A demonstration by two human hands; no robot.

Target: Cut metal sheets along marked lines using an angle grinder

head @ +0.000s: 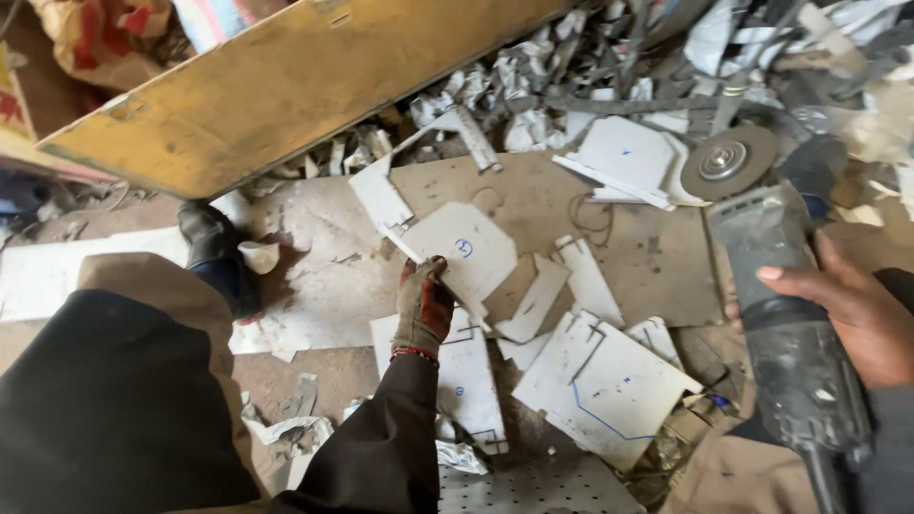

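Centrally, a white cut sheet (464, 251) lies on the floor among other white offcuts, its lower edge pinched by the gloved left hand (425, 306), fingers closed on it; the sheet extends up and right from the fingers. Well apart to the right, the bare right hand (850, 309) grips a grinder (776, 314), disc (727, 162) pointing away.

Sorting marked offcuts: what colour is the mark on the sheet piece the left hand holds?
Blue, on the white sheet piece; head view.

One angle grinder (781, 314), two hands (424, 305)
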